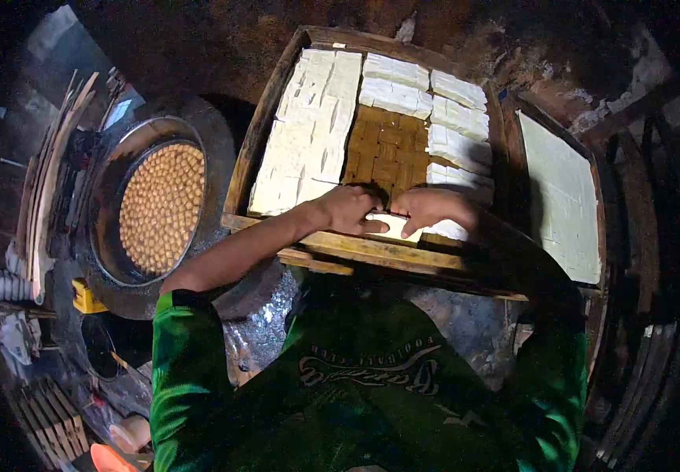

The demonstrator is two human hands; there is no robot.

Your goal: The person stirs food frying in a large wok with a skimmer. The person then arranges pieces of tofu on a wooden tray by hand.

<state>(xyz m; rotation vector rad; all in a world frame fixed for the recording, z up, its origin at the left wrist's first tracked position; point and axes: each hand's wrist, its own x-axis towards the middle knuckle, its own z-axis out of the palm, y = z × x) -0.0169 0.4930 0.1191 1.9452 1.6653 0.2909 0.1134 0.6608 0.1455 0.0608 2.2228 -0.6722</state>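
A wooden tray (391, 250) holds white slabs that look like tofu. Cut strips fill its left side (306, 126), and stacked white blocks (459, 118) line its right side and top. Between them the woven brown base (385, 149) shows. Near the front edge, my left hand (349, 211) and my right hand (434, 208) are closed on the two ends of one white block (392, 226). The fingers behind the block are partly hidden.
To the left, a large round pan (97, 212) holds many golden-brown pieces (163, 200). A second tray with a white slab (560, 197) stands at the right. Long wood sticks (50, 173) and a yellow object (86, 297) are at far left.
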